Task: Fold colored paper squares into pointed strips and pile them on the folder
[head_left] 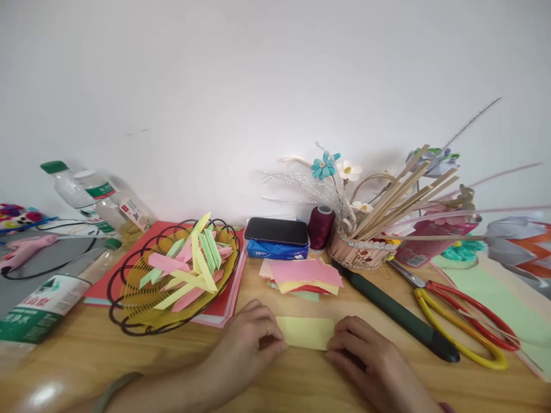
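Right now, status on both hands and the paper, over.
Left hand and right hand pressing the ends of the yellow paper, flat on the table. Paper stack just behind, apart. Green-handled knife lies right.

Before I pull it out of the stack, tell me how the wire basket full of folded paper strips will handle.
The wire basket is open, thin wire, so it probably lifts light and stiff. Its folded paper strips lie loosely heaped above the rim, so they would likely spill if it tilts. It sits on red paper sheets, which may slide along with it if pushed.
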`<state>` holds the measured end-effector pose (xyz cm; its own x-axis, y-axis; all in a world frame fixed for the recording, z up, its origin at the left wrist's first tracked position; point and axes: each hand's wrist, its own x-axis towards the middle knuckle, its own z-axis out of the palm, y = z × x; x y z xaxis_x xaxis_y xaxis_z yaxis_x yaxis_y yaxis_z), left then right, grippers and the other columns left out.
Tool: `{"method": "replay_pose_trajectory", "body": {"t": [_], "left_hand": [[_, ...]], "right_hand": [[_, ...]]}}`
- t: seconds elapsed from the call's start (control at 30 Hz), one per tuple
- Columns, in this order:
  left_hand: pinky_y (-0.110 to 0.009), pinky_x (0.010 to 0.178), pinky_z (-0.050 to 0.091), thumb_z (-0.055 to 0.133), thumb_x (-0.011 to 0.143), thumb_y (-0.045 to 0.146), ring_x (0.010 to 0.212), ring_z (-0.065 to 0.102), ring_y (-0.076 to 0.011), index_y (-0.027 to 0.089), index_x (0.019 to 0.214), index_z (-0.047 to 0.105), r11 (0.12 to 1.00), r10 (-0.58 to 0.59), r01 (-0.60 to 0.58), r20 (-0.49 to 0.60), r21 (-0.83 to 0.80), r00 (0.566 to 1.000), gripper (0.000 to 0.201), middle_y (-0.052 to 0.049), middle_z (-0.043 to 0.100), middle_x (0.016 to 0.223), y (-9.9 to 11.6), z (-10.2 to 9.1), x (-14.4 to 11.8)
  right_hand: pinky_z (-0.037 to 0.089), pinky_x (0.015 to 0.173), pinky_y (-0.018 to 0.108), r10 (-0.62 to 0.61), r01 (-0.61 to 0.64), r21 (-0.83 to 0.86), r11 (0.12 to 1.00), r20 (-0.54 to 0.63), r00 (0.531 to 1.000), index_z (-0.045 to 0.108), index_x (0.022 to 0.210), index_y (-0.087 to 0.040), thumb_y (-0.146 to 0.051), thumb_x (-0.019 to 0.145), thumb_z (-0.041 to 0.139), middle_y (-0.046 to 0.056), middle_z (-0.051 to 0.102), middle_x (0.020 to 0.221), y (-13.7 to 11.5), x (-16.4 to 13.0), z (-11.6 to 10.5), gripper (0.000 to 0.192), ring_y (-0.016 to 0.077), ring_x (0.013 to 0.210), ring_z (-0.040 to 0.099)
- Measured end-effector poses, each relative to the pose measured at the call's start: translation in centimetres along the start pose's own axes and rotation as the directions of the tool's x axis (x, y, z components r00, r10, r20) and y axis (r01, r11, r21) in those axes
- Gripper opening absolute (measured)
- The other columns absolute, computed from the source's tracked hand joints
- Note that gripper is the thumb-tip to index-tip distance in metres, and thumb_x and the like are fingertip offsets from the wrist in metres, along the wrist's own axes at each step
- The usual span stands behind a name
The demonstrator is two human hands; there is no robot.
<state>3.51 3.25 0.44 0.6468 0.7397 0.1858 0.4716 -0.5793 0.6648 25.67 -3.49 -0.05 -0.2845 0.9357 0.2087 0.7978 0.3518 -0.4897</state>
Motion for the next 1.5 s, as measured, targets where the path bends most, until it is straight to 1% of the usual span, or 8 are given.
{"method": "replay_pose_trajectory", "body": {"t": [0.3, 0.43, 0.7, 0.8, 0.9, 1.17, 1.37, 1.5], "left_hand": [[-0.020, 0.063, 0.040, 0.059, 0.076, 0.008, 0.069, 0.056, -0.0124, 0.015, 0.069, 0.061, 0.975, -0.178, 0.181, 0.032, -0.127, 0.984, 0.011, 0.000, 0.061, 0.069, 0.4, 0.0, -0.8], [-0.020, 0.062, 0.040, 0.055, 0.078, 0.010, 0.068, 0.056, -0.0119, 0.016, 0.073, 0.060, 0.979, -0.128, 0.131, 0.031, -0.157, 0.991, 0.009, 0.000, 0.061, 0.072, 0.0, 0.2, -1.1], [-0.020, 0.055, 0.041, 0.054, 0.078, 0.013, 0.062, 0.056, -0.0130, 0.016, 0.071, 0.059, 0.987, -0.163, 0.163, 0.062, 0.000, 0.985, 0.009, -0.001, 0.059, 0.066, -0.5, 0.3, -1.0], [-0.021, 0.055, 0.042, 0.056, 0.073, 0.010, 0.063, 0.058, -0.0140, 0.017, 0.074, 0.059, 0.990, -0.134, 0.131, 0.047, 0.053, 0.990, 0.008, 0.000, 0.060, 0.067, -0.6, 0.6, -1.0], [-0.022, 0.056, 0.043, 0.057, 0.069, 0.008, 0.063, 0.058, -0.0139, 0.018, 0.082, 0.058, 0.990, -0.118, 0.115, 0.031, 0.084, 0.993, 0.017, 0.001, 0.061, 0.069, -0.7, 0.7, -1.1], [-0.021, 0.055, 0.039, 0.052, 0.074, 0.007, 0.063, 0.053, -0.0134, 0.020, 0.071, 0.057, 0.986, 0.160, -0.159, -0.017, 0.050, 0.987, 0.015, 0.002, 0.060, 0.062, -0.7, 0.7, -0.9], [-0.020, 0.053, 0.038, 0.052, 0.076, 0.009, 0.063, 0.052, -0.0134, 0.020, 0.070, 0.059, 0.977, 0.196, -0.194, -0.016, 0.084, 0.980, 0.015, 0.000, 0.059, 0.062, -0.6, 0.6, -1.0], [-0.020, 0.053, 0.038, 0.052, 0.076, 0.009, 0.062, 0.051, -0.0134, 0.020, 0.070, 0.059, 0.973, 0.211, -0.209, -0.011, 0.097, 0.978, 0.014, 0.000, 0.059, 0.062, -0.6, 0.5, -0.9]], "right_hand": [[0.047, 0.058, 0.021, 0.135, -0.142, 0.140, 0.980, 0.060, 0.989, 0.051, 0.076, -0.022, -0.029, 0.090, 0.040, -0.002, 0.060, 0.073, -0.3, 0.0, 0.1, 0.020, 0.0106, 0.064, 0.059], [0.047, 0.052, 0.019, 0.203, -0.198, 0.125, 0.972, -0.023, 0.979, 0.052, 0.074, -0.023, -0.031, 0.089, 0.042, -0.004, 0.062, 0.066, -0.4, 0.0, 0.4, 0.019, 0.0100, 0.057, 0.059], [0.046, 0.047, 0.019, 0.294, -0.288, 0.092, 0.953, -0.059, 0.954, 0.050, 0.068, -0.025, -0.035, 0.086, 0.045, -0.005, 0.060, 0.059, -0.4, -0.7, 0.8, 0.021, 0.0105, 0.050, 0.058], [0.047, 0.046, 0.019, 0.298, -0.294, 0.064, 0.954, -0.075, 0.952, 0.051, 0.072, -0.025, -0.034, 0.085, 0.047, -0.004, 0.061, 0.060, -0.3, -1.1, 1.2, 0.016, 0.0108, 0.050, 0.059], [0.050, 0.048, 0.019, 0.271, -0.272, 0.015, 0.962, -0.147, 0.951, 0.054, 0.091, -0.025, -0.033, 0.084, 0.049, -0.004, 0.063, 0.065, -0.1, -1.4, 1.7, 0.011, 0.0117, 0.053, 0.061], [0.055, 0.071, 0.027, 0.109, -0.144, -0.178, 0.973, -0.194, 0.975, 0.046, 0.115, -0.021, -0.029, 0.086, 0.046, 0.008, 0.066, 0.101, 0.1, -1.7, 2.1, 0.031, 0.0186, 0.087, 0.065], [0.055, 0.065, 0.028, 0.141, -0.167, -0.111, 0.980, -0.207, 0.968, 0.042, 0.118, -0.021, -0.030, 0.085, 0.046, 0.007, 0.066, 0.092, -0.4, -1.8, 2.2, 0.035, 0.0192, 0.075, 0.067], [0.054, 0.058, 0.024, 0.189, -0.204, -0.075, 0.976, -0.169, 0.967, 0.038, 0.120, -0.022, -0.026, 0.085, 0.047, 0.001, 0.062, 0.074, -0.3, -1.9, 2.2, 0.036, 0.0159, 0.063, 0.064]]}}
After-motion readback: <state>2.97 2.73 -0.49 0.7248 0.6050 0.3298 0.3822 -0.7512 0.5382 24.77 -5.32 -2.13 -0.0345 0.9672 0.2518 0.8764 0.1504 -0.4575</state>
